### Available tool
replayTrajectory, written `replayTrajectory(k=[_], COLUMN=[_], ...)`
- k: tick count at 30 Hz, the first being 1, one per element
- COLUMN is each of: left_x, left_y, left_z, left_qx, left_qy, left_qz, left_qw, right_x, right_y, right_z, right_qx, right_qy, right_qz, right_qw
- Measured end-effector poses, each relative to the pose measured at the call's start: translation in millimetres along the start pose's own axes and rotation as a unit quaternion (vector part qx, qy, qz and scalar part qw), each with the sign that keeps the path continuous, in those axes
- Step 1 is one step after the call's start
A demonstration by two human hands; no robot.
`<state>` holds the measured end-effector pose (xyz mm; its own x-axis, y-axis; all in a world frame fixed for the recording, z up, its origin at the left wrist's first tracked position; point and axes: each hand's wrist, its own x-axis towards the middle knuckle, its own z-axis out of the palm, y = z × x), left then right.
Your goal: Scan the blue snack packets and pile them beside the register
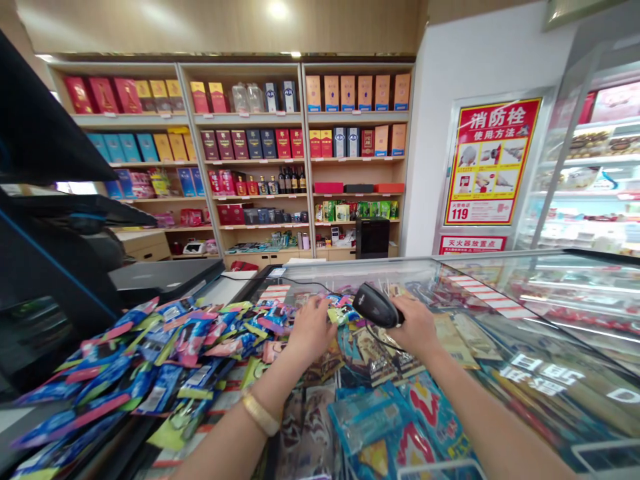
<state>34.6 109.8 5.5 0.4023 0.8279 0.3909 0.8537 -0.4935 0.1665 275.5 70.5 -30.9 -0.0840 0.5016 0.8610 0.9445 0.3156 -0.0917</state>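
Black scanner [376, 307], right hand [417, 325] | left hand [311, 328] by packets [187, 337] | glass edge [405, 263] beyond

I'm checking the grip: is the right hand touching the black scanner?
Touching: the head view shows the right hand closed around one end of the black scanner.

Red poster [493, 163] on white wall [434, 133]; boxes [331, 92] lining wooden shelves [357, 116].

Wooden shelves [303, 153], boxes [331, 93] in rows; white wall [440, 100], red-yellow poster [493, 163]; ceiling light [278, 9]; lit display case [560, 170] at right.
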Motion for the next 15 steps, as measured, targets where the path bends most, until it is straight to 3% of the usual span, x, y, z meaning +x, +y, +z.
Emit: replayTrajectory(k=[3,5,11,15], left_x=[13.3,19.3,17.8,12.2], left_y=[15.1,20.0,23.7,25.9], left_z=[16.3,25.9,42.1,42.6], left_qx=[-0.016,-0.007,0.032,-0.058], left_qy=[-0.082,-0.099,-0.057,-0.036], left_qz=[-0.008,-0.025,-0.024,-0.028], left_qw=[0.996,0.995,0.998,0.997], right_x=[1.6,2.6,5.1,5.5], right_y=[-0.6,-2.0,-8.3,-10.9], right_z=[-0.4,-0.6,-2.5,-3.3], right_qx=[0.004,0.008,0.017,0.028], right_qy=[0.002,0.002,0.009,0.006], right_qz=[0.002,0.006,0.007,0.009], right_qw=[1.0,1.0,1.0,1.0])
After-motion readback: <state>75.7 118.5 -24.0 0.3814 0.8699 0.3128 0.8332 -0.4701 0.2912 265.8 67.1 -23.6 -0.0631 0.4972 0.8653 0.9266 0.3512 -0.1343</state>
